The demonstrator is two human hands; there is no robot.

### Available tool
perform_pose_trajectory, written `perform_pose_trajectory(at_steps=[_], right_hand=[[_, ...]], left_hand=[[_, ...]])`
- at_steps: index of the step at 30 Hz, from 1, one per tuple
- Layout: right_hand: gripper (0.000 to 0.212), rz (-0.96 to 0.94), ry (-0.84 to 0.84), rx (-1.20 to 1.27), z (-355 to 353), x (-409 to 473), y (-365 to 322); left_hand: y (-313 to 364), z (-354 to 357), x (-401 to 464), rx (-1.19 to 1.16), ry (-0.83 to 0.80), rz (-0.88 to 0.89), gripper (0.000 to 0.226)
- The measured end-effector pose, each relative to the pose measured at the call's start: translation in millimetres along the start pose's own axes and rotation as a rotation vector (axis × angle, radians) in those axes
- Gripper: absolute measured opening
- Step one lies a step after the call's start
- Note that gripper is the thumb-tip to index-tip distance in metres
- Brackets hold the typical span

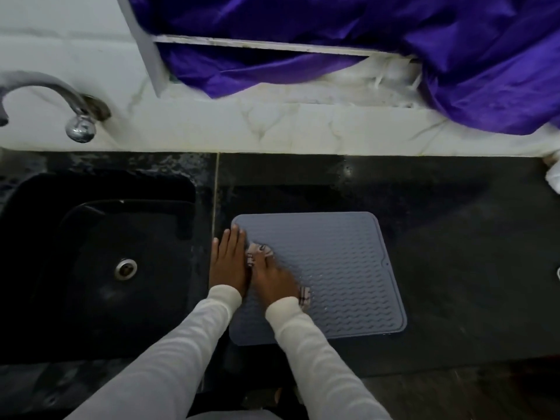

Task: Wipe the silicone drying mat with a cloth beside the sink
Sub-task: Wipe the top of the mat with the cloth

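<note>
My right hand (274, 283) lies over most of the cloth (259, 253), so only a bunched bit past my fingertips and a corner by my wrist show, and I cannot tell how my fingers sit on it. My sleeves cover the near left corner of the mat (339, 274), and my left hand (228, 263) hides part of its left edge. The tap (45, 98) and the sink (91, 268) run off the left edge, the purple fabric (363, 34) runs off the top and right, and a small pale thing (553, 174) at the right edge is too cut off to name.

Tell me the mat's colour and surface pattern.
Grey-blue, with rows of raised wavy ridges inside a smooth border. The mat shows best in the head view.
</note>
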State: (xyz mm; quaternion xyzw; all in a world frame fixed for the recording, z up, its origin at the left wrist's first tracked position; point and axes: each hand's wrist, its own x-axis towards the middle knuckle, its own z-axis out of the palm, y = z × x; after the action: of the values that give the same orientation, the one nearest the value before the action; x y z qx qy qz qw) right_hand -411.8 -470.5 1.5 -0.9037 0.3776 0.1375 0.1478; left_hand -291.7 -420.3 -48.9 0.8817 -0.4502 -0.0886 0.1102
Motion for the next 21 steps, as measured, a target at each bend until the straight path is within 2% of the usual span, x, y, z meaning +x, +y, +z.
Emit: perform_pose_trajectory(at_steps=[4,5,8,10,15,18,19,21], right_hand=[[0.087,-0.064,0.12,-0.095,-5,2,73],[0.084,-0.021,0.129,-0.117,-11,0,99],[0.053,0.229,0.162,-0.1,-37,-6,164],[0.047,0.281,0.185,-0.115,-43,-5,179],[0.044,0.325,0.256,0.068,-51,-12,138],[0.043,0.111,0.414,0.113,-36,-19,66],[0.044,0.032,0.41,0.092,-24,-22,36],[0.046,0.035,0.287,0.04,4,-26,-14]], left_hand=[[-3,-2,2,0.062,-0.013,0.018,0.061],[-5,-2,3,0.068,-0.007,0.026,0.061],[-6,1,4,0.085,0.005,0.042,0.06],[-6,3,5,0.079,0.013,0.043,0.06],[-5,1,4,0.041,0.009,0.046,0.061],[-4,0,3,0.023,-0.005,0.051,0.056],[-4,0,3,0.022,-0.002,0.053,0.056],[-6,0,4,0.055,0.015,0.073,0.054]])
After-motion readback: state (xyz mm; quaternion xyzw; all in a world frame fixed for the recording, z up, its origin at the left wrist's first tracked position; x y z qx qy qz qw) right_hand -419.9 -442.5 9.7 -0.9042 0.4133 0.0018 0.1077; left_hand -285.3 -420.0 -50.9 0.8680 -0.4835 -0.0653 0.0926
